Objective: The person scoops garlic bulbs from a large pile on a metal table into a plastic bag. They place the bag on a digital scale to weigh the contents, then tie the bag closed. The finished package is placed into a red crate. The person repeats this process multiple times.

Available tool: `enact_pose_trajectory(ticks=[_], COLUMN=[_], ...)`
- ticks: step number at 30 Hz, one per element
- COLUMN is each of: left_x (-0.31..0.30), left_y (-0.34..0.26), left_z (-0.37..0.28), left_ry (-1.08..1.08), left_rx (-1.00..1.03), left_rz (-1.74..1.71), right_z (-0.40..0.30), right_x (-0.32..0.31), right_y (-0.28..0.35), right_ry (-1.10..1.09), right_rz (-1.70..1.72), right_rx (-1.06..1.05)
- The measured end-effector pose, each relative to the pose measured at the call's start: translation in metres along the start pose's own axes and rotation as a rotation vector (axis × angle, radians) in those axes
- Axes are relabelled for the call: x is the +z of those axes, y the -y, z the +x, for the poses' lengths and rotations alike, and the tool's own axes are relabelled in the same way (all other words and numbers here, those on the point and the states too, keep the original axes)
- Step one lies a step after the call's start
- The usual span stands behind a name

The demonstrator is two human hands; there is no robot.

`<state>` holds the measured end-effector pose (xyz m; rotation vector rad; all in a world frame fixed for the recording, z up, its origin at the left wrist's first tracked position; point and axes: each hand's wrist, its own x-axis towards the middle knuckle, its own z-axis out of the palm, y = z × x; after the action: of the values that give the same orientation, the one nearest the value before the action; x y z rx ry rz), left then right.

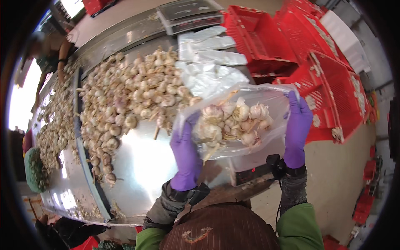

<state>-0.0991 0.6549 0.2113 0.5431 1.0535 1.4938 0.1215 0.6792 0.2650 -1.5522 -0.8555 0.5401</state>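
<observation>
A clear plastic bag [272, 137] hangs between my two purple-gloved hands, with several garlic bulbs [240, 112] inside. My left hand [187, 153] grips the bag's left side, and my right hand [297, 128] pinches its upper right edge. Below the bag, partly covered by it, sits a digital scale [250, 175] with a lit red display. A broad heap of garlic bulbs [137, 90] with dry stems spreads over the metal table [143, 156] to the left of my left hand. Flattened plastic bags [212, 73] lie stacked just beyond the held bag.
Red plastic crates [262, 40] stand at the right, one nearer red crate [331, 97] close to my right hand. Another scale [190, 14] rests at the table's far edge. A raised divider [82, 147] separates more garlic [56, 131] at the left, where another person [53, 50] reaches in.
</observation>
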Motion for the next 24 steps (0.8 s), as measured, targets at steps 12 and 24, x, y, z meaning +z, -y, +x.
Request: enact_pose_trajectory(ticks=[12, 24], left_x=[0.057, 0.077], left_y=[0.055, 0.046], left_z=[-0.025, -0.056], left_ry=[0.026, 0.203], left_rx=[0.403, 0.591], left_rz=[0.783, 1.17], right_z=[0.021, 0.061], right_x=[-0.142, -0.228], right_y=[-0.075, -0.096], right_ry=[0.168, -0.115], right_rz=[-0.104, 0.072], right_rx=[-0.007, 0.173])
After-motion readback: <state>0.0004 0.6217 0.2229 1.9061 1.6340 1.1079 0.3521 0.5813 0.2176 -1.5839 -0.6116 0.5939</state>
